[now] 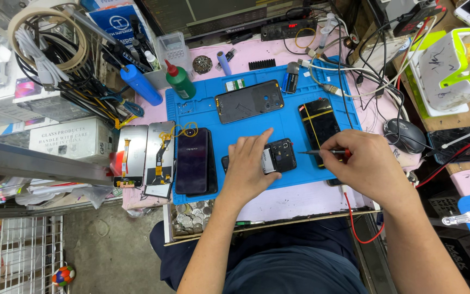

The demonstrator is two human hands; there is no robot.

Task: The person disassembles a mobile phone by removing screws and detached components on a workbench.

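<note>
Blue mat (235, 122): left hand (248, 163) pins opened phone (277, 156) flat; right hand (363, 163) pinches screwdriver (322, 153). Phone looks light, fragile; hold by edges.

A bright blue work mat (235, 117) is lying over a pale pink table cover (295, 204). On the mat, an opened phone (278, 155) is showing black and grey insides, while a glossy phone (192, 161) beside it is gleaming deep purple-black. A back cover (249, 100) is sitting dark grey, and another handset (319, 124) is showing black crossed with thin yellow strips. A green bottle (180, 81) is wearing a red cap, next to a plain blue bottle (140, 84). The screwdriver (325, 152) is showing silver with a red handle. A computer mouse (404, 135) is sitting black.
</note>
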